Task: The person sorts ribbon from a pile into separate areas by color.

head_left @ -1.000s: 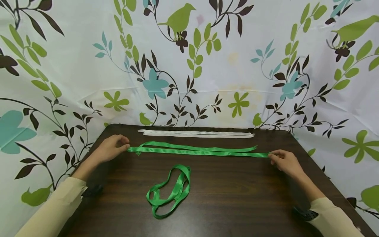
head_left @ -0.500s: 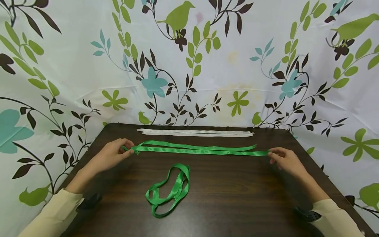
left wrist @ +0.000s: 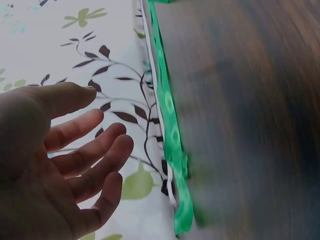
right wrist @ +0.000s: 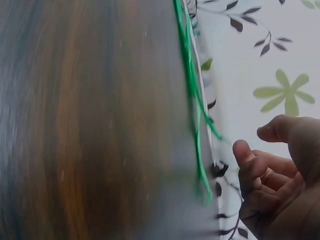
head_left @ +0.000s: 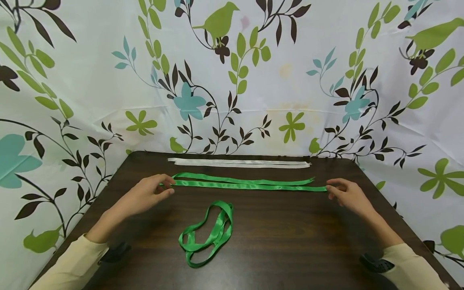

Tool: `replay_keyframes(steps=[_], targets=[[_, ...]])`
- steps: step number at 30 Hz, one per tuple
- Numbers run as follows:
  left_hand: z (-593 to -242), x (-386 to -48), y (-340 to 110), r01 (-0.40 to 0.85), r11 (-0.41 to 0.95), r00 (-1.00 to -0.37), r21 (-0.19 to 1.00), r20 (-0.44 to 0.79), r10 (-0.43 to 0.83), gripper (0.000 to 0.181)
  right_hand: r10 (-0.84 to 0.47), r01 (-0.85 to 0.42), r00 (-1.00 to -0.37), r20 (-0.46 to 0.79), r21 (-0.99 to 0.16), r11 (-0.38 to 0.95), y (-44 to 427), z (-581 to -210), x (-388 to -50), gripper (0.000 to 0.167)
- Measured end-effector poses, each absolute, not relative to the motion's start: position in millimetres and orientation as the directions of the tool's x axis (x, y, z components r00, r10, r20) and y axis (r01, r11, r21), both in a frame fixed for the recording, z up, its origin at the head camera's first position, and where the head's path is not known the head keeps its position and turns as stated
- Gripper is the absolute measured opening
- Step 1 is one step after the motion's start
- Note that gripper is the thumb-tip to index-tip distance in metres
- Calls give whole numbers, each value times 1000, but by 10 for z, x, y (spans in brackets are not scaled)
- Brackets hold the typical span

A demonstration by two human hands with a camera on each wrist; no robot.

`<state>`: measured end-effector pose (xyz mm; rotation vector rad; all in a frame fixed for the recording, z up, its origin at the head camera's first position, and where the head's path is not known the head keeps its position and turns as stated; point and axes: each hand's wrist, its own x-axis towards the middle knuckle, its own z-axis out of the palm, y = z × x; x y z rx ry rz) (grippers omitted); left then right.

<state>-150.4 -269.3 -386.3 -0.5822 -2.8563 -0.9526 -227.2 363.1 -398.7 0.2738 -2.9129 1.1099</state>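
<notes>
A long green satin ribbon point(head_left: 239, 185) stretches across the dark table, with a second green strip point(head_left: 232, 179) just behind it. My left hand point(head_left: 150, 193) is at the left end of these strips, its thumb apart from the fingers. The left wrist view shows that hand point(left wrist: 75, 160) with loosely bent, spread fingers and nothing between them. At the right end, the fingertips of my right hand point(head_left: 348, 197) are close to the front ribbon's tip. In the right wrist view, a gap separates its thumb and forefinger, and the ribbon end point(right wrist: 206, 195) hangs apart from them.
Nearer me lies a loosely looped length of green ribbon point(head_left: 208, 241). White ribbon strips point(head_left: 239, 162) run along the back of the wooden table point(head_left: 290, 233). A cloth point(head_left: 253, 100) printed with leaves and birds hangs behind and beside the table.
My left hand has moved right along the ribbon's left end and its thumb has come away from the fingers. The right hand stays at the right end, where its pinch has loosened.
</notes>
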Motion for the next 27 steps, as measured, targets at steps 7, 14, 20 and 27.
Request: replay_keyframes(steps=[7, 14, 20, 27], targets=[[-3877, -1493, -2464, 410, 698, -904, 587, 157, 399, 24, -207, -217, -974, 96, -670, 710, 3380, -3886, -2195, 49], [-3886, -1492, -2242, 428, 714, -893, 555, 140, 427, 26, -268, -269, -957, 111, -684, 678, 3071, -3750, -2159, 41], [-3922, -1504, -2029, 454, 763, -888, 460, 158, 433, 21, -342, -314, -934, 104, -698, 643, 2818, -3652, -2171, 39], [-3993, -1481, -1809, 442, 805, -887, 395, 62, 457, 23, -414, -363, -904, 106, -701, 614, 2526, -3570, -2183, 33]])
